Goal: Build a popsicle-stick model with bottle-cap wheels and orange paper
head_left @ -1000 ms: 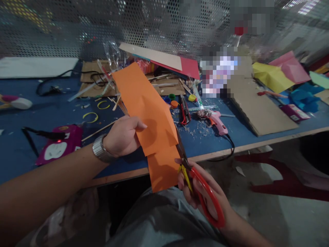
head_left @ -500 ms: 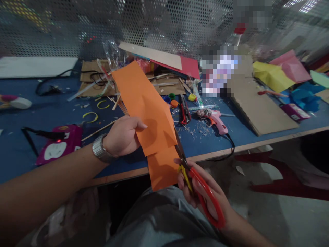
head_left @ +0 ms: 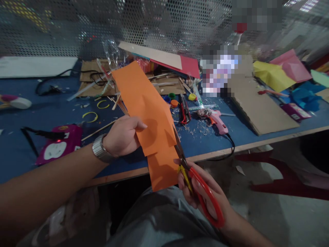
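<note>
Orange paper (head_left: pixel 146 113) held above the table's near edge (head_left: pixel 246 146), left hand (head_left: pixel 122 136) pinching its left side, right hand (head_left: pixel 205 195) gripping red scissors (head_left: pixel 195 178), blades at paper's right edge, pink glue gun (head_left: pixel 218 122) right of paper.

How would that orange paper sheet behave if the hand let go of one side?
The orange paper sheet looks thin and light, so it would probably droop. Its cut lower flap already hangs from the left hand. The red-handled scissors bite its edge, so it probably tears easily.
</note>
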Motion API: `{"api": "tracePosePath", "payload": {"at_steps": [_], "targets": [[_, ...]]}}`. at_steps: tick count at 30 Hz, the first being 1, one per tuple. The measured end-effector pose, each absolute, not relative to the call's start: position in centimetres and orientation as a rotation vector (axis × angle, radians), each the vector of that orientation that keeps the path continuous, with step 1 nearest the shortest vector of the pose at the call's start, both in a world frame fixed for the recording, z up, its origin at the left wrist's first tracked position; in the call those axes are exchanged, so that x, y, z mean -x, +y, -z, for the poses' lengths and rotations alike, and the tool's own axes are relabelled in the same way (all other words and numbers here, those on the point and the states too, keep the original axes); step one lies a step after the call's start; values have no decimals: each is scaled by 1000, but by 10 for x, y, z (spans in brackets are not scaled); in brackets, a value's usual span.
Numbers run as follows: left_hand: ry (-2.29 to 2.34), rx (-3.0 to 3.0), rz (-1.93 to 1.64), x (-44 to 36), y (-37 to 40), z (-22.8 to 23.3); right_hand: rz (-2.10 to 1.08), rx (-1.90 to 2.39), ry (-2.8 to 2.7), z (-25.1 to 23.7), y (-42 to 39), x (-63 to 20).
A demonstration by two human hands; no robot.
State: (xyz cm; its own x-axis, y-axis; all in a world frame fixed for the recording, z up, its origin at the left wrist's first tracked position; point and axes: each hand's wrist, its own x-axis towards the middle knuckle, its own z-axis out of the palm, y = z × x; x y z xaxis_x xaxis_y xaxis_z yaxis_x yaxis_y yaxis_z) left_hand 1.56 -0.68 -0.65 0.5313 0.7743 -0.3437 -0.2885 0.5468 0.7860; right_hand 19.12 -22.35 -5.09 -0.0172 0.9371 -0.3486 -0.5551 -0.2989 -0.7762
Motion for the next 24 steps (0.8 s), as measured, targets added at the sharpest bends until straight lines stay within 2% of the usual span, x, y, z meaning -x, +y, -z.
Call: {"api": "tracePosePath", "payload": {"at_steps": [24], "targets": [[771,-736,-720,-16,-8,7,-1613,1028,-467,46,-222,-191]]}}
